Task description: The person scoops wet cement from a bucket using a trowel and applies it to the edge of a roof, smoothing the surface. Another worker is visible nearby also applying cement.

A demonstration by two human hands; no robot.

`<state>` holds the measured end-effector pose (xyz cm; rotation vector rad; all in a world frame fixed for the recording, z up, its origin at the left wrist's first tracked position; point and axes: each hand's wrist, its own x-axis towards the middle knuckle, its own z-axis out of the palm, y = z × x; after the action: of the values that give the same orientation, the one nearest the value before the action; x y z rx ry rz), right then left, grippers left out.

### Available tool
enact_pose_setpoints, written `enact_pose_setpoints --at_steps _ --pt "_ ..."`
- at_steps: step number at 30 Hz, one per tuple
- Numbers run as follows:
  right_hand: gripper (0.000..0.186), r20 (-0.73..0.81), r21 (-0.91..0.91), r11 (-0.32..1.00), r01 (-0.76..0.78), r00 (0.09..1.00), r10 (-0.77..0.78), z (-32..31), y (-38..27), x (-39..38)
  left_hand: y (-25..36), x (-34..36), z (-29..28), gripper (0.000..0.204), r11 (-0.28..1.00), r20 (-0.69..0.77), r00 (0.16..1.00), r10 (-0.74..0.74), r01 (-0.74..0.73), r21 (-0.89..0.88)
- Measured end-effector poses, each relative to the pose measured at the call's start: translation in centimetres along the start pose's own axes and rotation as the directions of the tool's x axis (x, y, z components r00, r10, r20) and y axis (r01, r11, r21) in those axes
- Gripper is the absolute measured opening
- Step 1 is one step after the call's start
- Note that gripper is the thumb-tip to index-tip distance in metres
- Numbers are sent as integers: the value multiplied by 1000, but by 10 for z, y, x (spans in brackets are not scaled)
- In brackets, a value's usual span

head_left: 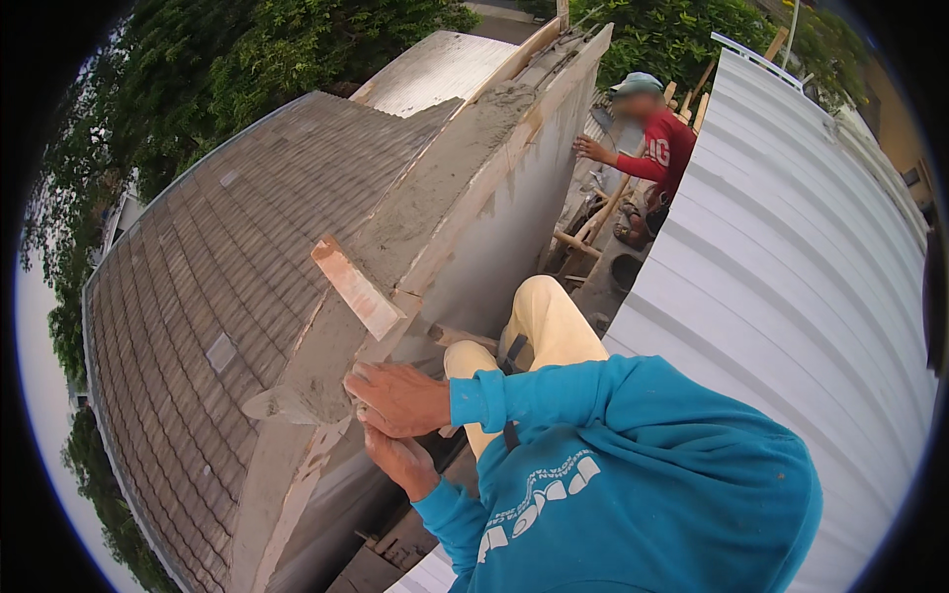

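My two hands meet at the near edge of the wall top. My right hand (403, 397) is closed over the handle end of a pointed, mortar-smeared trowel (287, 404), whose blade lies over the wet grey mortar (331, 356). Just below it, my left hand (405, 463) is closed with its fingertips against the right; what it grips is hidden. A short wooden board (358, 287) with a reddish face lies across the wall top, beyond my hands. Mortar covers the top of the wall between board strips along its edges.
A brown tiled roof (188, 296) slopes away on the left. White ribbed metal sheeting (781, 296) covers the right side. A co-worker in a red top (667, 148) crouches by wooden poles (603, 222) and a dark bucket (625, 272). The grey wall face (504, 247) drops beside my knees.
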<state>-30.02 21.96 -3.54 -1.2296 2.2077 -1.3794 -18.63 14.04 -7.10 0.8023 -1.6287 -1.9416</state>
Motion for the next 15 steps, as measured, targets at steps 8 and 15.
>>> enact_pose_setpoints --at_steps 8,15 --pt "63 -422 -428 835 -345 894 153 11 80 86 4 -5 -49 50 994 -277 960 -39 9 -110" --pt "59 -448 -459 762 -456 860 245 27 95 102 -2 -2 -49 60 992 -326 943 -61 21 -127"
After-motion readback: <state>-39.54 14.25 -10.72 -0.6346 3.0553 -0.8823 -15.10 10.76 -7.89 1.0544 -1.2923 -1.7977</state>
